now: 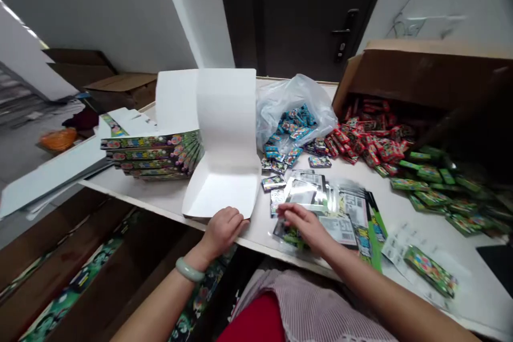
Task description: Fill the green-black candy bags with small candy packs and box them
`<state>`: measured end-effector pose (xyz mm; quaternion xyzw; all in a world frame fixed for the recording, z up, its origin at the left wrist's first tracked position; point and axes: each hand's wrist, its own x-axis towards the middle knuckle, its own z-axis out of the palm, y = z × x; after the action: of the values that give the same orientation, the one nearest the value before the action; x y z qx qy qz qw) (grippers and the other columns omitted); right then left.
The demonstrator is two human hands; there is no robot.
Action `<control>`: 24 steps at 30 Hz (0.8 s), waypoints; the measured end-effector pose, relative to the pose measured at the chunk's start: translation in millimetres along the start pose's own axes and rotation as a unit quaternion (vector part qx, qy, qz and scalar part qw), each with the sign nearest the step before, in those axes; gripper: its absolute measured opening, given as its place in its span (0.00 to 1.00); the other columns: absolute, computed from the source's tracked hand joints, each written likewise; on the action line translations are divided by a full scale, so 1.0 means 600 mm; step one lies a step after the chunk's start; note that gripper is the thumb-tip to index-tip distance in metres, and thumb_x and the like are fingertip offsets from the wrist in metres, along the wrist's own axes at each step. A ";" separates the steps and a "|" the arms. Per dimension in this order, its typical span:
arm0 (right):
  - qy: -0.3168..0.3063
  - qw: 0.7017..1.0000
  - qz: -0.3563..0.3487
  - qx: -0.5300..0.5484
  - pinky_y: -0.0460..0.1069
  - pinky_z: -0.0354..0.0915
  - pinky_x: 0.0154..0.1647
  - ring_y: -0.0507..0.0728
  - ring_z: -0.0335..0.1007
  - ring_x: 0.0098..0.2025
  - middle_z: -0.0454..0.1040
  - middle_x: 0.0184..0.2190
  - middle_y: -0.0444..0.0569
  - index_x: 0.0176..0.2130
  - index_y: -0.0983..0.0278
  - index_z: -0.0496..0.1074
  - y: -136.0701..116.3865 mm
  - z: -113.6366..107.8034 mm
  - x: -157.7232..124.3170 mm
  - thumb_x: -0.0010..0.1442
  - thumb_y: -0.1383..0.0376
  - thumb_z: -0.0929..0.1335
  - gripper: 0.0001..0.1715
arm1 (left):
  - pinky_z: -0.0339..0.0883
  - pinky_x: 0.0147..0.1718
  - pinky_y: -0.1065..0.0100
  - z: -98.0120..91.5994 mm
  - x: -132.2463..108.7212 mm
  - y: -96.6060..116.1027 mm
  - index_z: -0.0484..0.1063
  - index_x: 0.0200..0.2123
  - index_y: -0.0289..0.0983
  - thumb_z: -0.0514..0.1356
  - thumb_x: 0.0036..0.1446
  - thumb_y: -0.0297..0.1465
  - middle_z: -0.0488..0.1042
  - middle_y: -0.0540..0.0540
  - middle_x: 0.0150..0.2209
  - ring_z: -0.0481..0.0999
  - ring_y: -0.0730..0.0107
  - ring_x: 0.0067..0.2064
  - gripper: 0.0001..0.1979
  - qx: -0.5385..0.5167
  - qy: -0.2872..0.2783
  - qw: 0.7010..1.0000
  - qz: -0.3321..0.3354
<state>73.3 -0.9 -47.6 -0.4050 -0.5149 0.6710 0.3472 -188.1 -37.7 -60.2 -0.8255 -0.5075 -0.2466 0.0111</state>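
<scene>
An open white cardboard box with a raised lid sits at the near edge of the white table, the left hand curling its fingers over the front rim, the right hand's fingers half-bent, grip unclear, over clear plastic packets.

One left hand, one right hand, one bangle, one foremost white box and one milky bag show; red packets, blue packets and green packets defy counting.
</scene>
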 end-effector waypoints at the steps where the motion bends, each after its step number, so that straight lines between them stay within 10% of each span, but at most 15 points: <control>1: -0.039 0.999 0.000 -0.033 0.55 0.66 0.48 0.60 0.73 0.46 0.78 0.41 0.52 0.41 0.62 0.74 0.004 -0.009 -0.012 0.55 0.51 0.69 0.20 | 0.65 0.31 0.64 0.005 -0.002 -0.004 0.71 0.27 0.38 0.54 0.63 0.33 0.71 0.46 0.26 0.69 0.65 0.30 0.13 -0.004 -0.007 1.000 0.004; 4: -0.073 0.987 -0.034 -0.138 0.54 0.67 0.48 0.58 0.74 0.43 0.79 0.40 0.50 0.41 0.63 0.75 0.001 -0.052 -0.031 0.57 0.56 0.68 0.15 | 0.66 0.34 0.64 -0.003 0.001 -0.013 0.71 0.30 0.37 0.54 0.63 0.32 0.71 0.46 0.29 0.70 0.65 0.33 0.10 -0.018 -0.019 1.000 0.007; 9: 0.098 0.905 -0.089 -0.403 0.56 0.67 0.48 0.60 0.74 0.45 0.78 0.42 0.55 0.44 0.65 0.74 -0.037 -0.147 0.015 0.60 0.65 0.65 0.13 | 0.66 0.46 0.58 -0.001 0.047 0.043 0.65 0.50 0.37 0.55 0.62 0.33 0.71 0.40 0.44 0.71 0.59 0.46 0.13 -0.055 0.094 0.991 -0.079; 16: 0.075 0.874 -0.117 -0.465 0.59 0.59 0.57 0.66 0.67 0.55 0.74 0.49 0.64 0.47 0.70 0.73 -0.052 -0.152 0.109 0.48 0.67 0.75 0.26 | 0.64 0.49 0.50 0.096 0.136 0.163 0.61 0.55 0.31 0.64 0.51 0.44 0.66 0.32 0.51 0.66 0.46 0.53 0.34 -0.030 -0.150 0.978 -0.140; 24: 0.206 0.891 -0.102 -0.392 0.54 0.68 0.46 0.58 0.73 0.44 0.75 0.45 0.56 0.48 0.66 0.70 -0.030 -0.250 -0.027 0.61 0.62 0.65 0.17 | 0.64 0.44 0.57 0.073 0.173 0.128 0.72 0.33 0.36 0.62 0.52 0.35 0.70 0.44 0.34 0.70 0.58 0.41 0.08 -0.213 -0.181 0.945 -0.169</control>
<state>216.2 50.6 -48.3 -0.5828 -0.6915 0.2771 0.3247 -68.2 23.2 -37.3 -0.7418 -0.5685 -0.1937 -0.2983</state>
